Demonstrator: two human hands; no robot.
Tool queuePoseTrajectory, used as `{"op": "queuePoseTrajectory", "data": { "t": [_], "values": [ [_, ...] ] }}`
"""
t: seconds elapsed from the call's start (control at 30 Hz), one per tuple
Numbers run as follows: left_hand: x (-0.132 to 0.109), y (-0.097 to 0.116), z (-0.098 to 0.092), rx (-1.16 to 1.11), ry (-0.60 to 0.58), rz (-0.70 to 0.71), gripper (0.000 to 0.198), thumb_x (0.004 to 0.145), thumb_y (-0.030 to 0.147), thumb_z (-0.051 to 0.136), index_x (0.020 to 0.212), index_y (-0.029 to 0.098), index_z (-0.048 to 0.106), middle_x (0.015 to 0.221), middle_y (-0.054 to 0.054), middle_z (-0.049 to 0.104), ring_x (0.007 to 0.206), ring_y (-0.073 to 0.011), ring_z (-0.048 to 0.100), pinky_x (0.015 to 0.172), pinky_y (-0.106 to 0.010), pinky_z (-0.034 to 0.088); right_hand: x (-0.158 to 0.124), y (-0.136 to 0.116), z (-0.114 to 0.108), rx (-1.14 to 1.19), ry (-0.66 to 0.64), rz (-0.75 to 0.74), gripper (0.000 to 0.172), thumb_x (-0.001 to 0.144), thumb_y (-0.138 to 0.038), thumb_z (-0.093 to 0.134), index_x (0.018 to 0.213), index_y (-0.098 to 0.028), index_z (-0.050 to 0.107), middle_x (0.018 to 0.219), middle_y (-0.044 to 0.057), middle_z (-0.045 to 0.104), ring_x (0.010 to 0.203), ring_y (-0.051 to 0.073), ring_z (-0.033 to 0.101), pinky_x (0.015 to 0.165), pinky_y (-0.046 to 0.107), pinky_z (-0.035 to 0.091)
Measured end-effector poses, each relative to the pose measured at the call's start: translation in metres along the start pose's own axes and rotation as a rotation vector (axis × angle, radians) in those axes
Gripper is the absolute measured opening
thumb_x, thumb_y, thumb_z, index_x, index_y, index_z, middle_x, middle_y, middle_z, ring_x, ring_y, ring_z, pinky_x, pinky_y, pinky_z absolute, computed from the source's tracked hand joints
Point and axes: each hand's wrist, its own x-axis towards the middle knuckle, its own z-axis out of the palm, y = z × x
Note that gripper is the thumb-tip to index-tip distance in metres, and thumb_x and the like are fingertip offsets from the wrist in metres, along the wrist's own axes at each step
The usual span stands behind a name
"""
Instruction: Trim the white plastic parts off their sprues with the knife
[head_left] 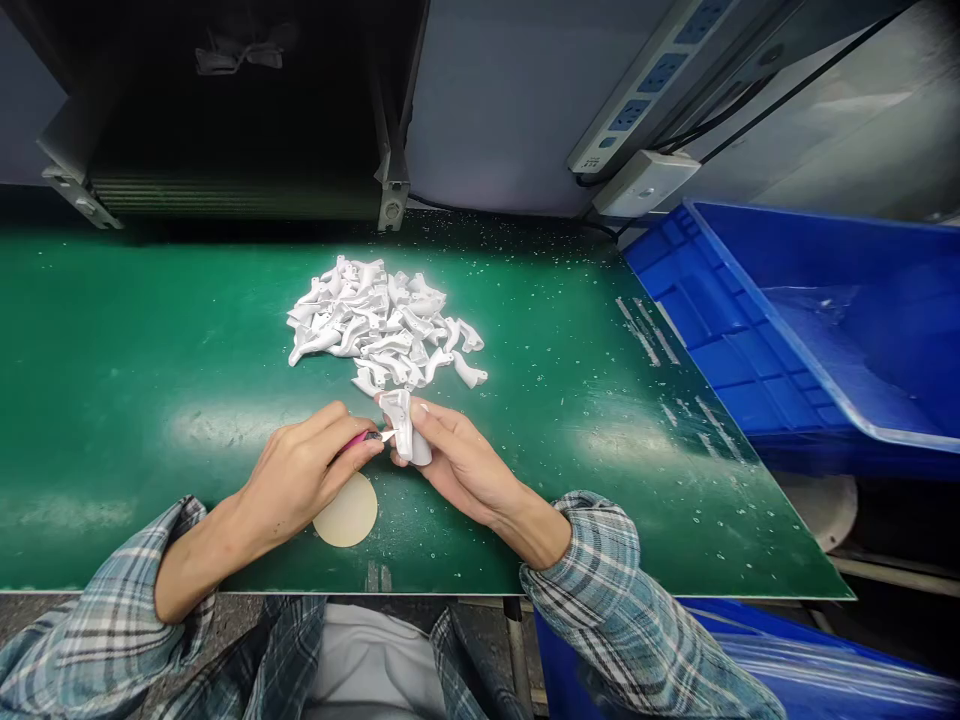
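Closed around a small pink-handled knife (360, 441), my left hand (300, 465) comes in from the left. The knife's bright tip meets the near-left edge of a white plastic part (399, 425), though exact contact is hard to make out. That part is curved and hollow, held tilted in the fingers of my right hand (469, 462). Just beyond both hands lies a heap of similar white plastic parts (382, 320). Below my left hand, a round cream-coloured disc (346, 512) is on the green tabletop (187, 330), partly covered by the fingers.
A dark conveyor end (240, 195) with metal brackets stands at the back left. On the right, a large blue crate (750, 330) borders the table. A power strip (645, 85) and cables run along the back wall. More blue plastic (720, 630) sits below the table's front edge.
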Motion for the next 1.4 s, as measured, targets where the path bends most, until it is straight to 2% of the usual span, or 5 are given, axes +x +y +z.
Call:
{"op": "queuePoseTrajectory", "data": {
  "t": [0.33,0.57,0.83,1.2,1.4],
  "values": [
    [0.0,-0.003,0.009,0.498,0.284,0.15,0.018,0.105,0.03,0.056,0.099,0.016,0.066,0.079,-0.001,0.065,0.065,-0.0117,0.056,0.058,-0.026,0.04,0.0,0.007,0.009,0.137,0.03,0.036,0.033,0.09,-0.05,0.077,0.094,-0.016,0.077,0.085,0.004,0.065,0.073,0.013,0.053,0.071,0.025,0.052],
    [0.002,-0.008,-0.002,0.353,0.468,0.059,0.016,0.107,0.03,0.052,0.101,0.018,0.061,0.085,-0.004,0.067,0.072,-0.0131,0.06,0.063,-0.024,0.044,-0.001,0.007,0.011,0.113,0.005,0.047,0.034,0.089,-0.051,0.077,0.087,-0.017,0.075,0.082,0.003,0.065,0.071,0.013,0.055,0.07,0.026,0.051],
    [0.004,0.008,0.003,-0.617,0.082,-0.382,0.021,0.099,0.037,0.063,0.107,0.021,0.051,0.082,0.001,0.065,0.071,-0.0122,0.062,0.066,-0.022,0.049,0.0,0.007,0.011,0.084,0.029,-0.07,0.037,0.083,-0.037,0.086,0.117,-0.028,0.077,0.107,0.003,0.074,0.092,0.015,0.065,0.088,0.029,0.056],
    [0.003,-0.006,-0.009,-0.116,0.171,-0.097,0.037,0.11,0.032,0.04,0.143,0.022,0.052,0.088,-0.002,0.063,0.073,-0.0137,0.056,0.068,-0.025,0.046,-0.002,-0.002,0.006,0.223,-0.164,0.148,0.035,0.085,-0.035,0.085,0.112,-0.016,0.074,0.101,0.007,0.073,0.082,0.012,0.068,0.067,0.018,0.057],
    [0.001,-0.005,-0.004,0.014,0.044,-0.132,0.022,0.111,0.034,0.033,0.105,0.021,0.05,0.066,0.006,0.054,0.052,-0.0112,0.049,0.053,-0.023,0.038,-0.001,0.001,0.005,0.25,-0.154,0.147,0.036,0.088,-0.034,0.083,0.117,-0.017,0.071,0.093,0.004,0.073,0.085,0.013,0.07,0.074,0.02,0.06]
  ]
}}
